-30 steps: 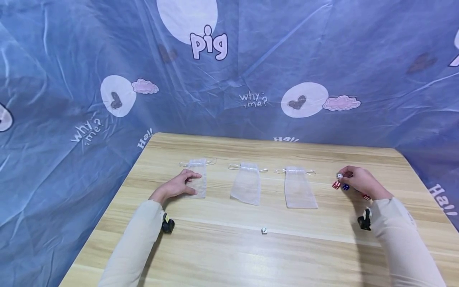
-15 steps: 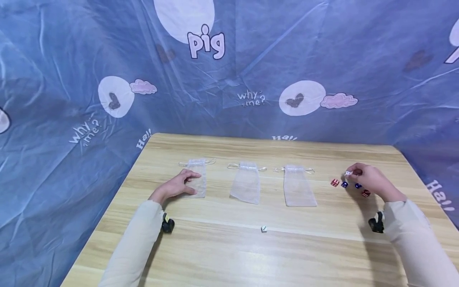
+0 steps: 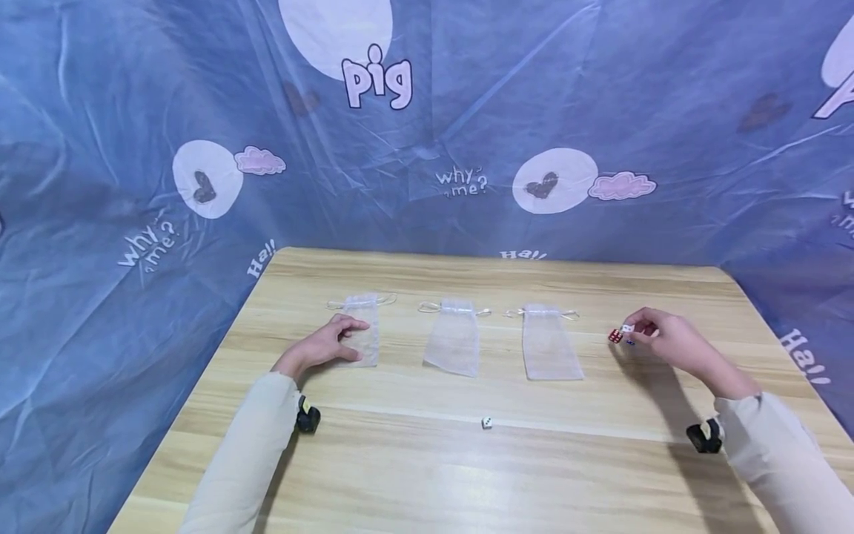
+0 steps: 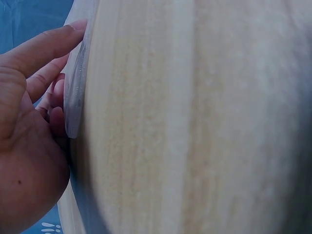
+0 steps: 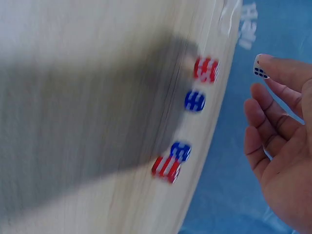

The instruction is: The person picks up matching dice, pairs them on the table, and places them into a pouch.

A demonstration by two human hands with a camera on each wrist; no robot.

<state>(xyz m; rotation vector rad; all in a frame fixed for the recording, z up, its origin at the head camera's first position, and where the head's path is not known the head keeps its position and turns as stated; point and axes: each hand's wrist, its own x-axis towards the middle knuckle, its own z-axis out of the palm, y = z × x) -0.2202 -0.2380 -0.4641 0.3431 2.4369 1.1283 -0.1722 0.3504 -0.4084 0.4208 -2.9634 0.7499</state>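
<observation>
Right hand is pinching a white die w/ fingertips, just above red & blue dice. Left hand is resting, fingers relaxed, on nearest mesh pouch.

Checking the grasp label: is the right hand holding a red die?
No, the right hand pinches a white die; both red dice lie on the table.

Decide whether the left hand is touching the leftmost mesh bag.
Touching: the left wrist view shows the left hand's fingertips pressed against the leftmost mesh bag.
</observation>
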